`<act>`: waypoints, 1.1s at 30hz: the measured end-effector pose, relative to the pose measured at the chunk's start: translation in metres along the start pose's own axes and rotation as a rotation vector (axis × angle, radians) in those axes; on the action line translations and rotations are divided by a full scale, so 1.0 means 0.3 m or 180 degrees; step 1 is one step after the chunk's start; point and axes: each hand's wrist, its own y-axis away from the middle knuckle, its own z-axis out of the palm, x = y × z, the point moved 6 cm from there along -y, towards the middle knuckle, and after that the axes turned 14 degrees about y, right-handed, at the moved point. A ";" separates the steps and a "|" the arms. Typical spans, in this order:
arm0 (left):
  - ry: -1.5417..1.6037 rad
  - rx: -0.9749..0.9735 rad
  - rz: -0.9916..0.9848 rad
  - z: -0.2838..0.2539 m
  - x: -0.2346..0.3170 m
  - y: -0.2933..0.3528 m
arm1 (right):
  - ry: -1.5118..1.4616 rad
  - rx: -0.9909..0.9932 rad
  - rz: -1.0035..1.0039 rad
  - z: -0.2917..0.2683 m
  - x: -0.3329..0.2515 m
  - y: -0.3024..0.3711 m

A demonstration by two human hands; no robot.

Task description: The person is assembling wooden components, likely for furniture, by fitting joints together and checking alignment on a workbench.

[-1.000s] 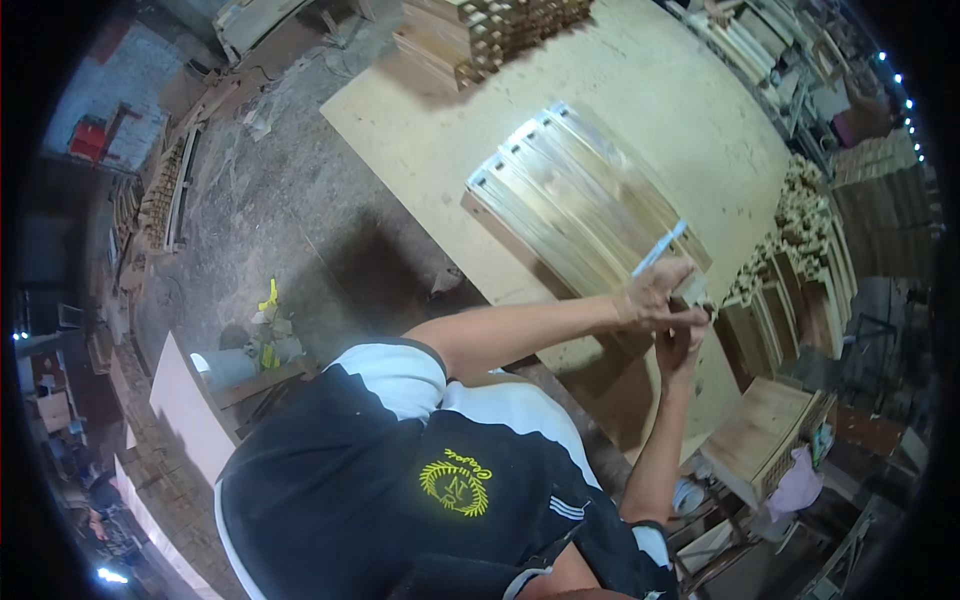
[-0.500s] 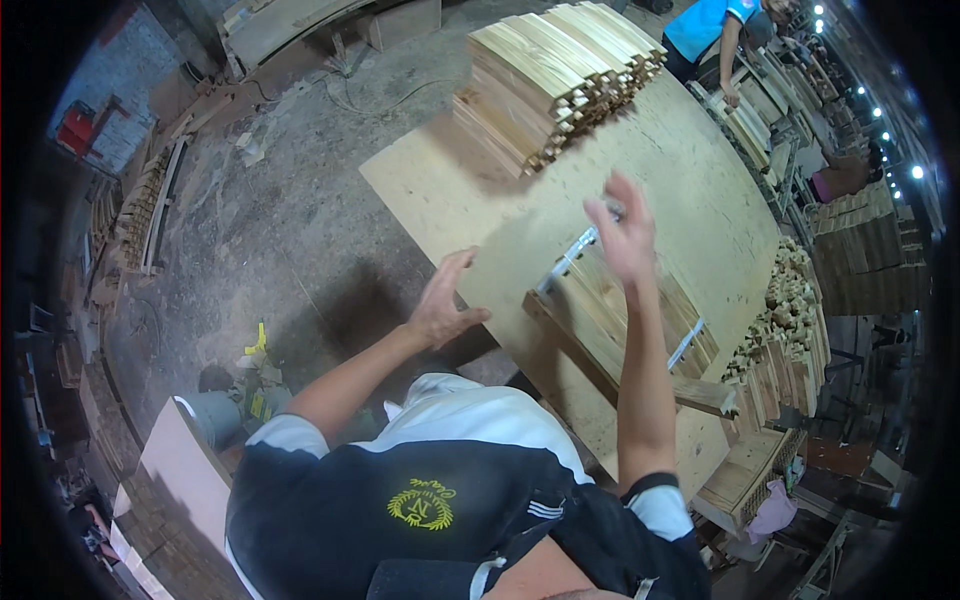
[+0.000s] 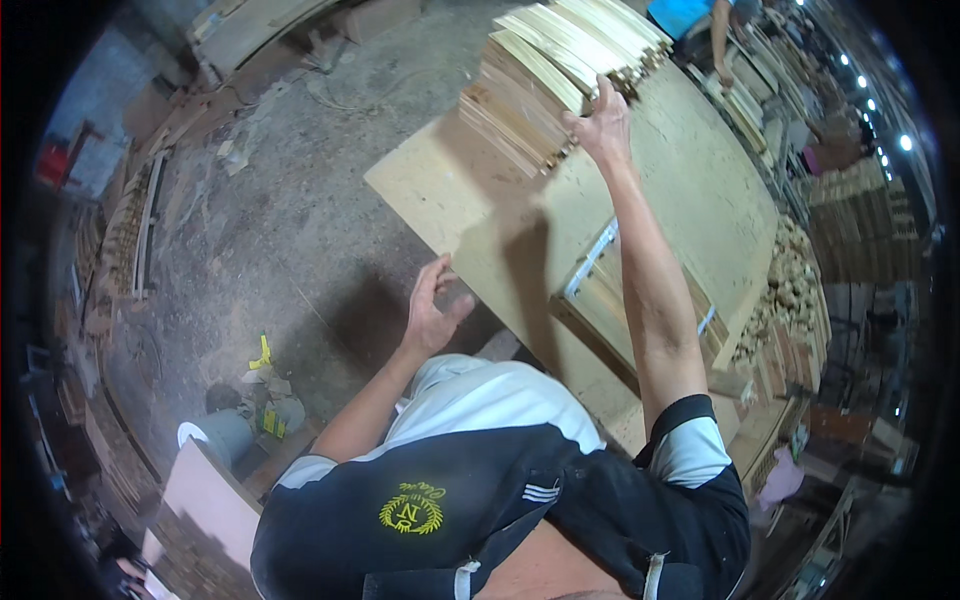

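Observation:
My right hand point(image 3: 603, 128) reaches out to the stack of pale wooden slats point(image 3: 520, 95) at the far side of the board table point(image 3: 430, 165). Its thumb and fingers are bent round the near ends of some upper slats; exactly how many cannot be told. My left hand point(image 3: 432, 318) hangs beside the table's left edge, fingers apart and holding nothing. Under my right forearm lies a smaller bundle of slats point(image 3: 615, 285) in a wooden frame point(image 3: 597, 338), with a whitish strip point(image 3: 592, 258) along its far left end. The forearm hides part of this bundle.
Many short wood pieces point(image 3: 785, 300) are heaped along the right side. A person in a blue shirt point(image 3: 685, 18) works beyond the table. On the floor at left are a yellow object point(image 3: 261, 352) and a grey bucket point(image 3: 222, 437). Stacked timber point(image 3: 865, 235) stands far right.
My right hand has moved forward from above the framed bundle to the far slat stack and closed on slat ends. The left hand has shifted slightly, still empty.

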 end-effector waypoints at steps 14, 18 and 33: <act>0.1427 -0.0974 -0.0376 0.712 0.268 -0.660 | -0.2146 -0.1076 0.1497 -0.202 0.250 0.826; 0.0755 -0.1230 -0.0070 0.903 0.297 -0.618 | -0.1243 -0.0999 0.1369 -0.159 0.313 0.879; 0.0638 -0.1128 0.1717 0.868 0.207 -0.400 | -0.0221 -0.0007 -0.0156 -0.102 0.315 0.987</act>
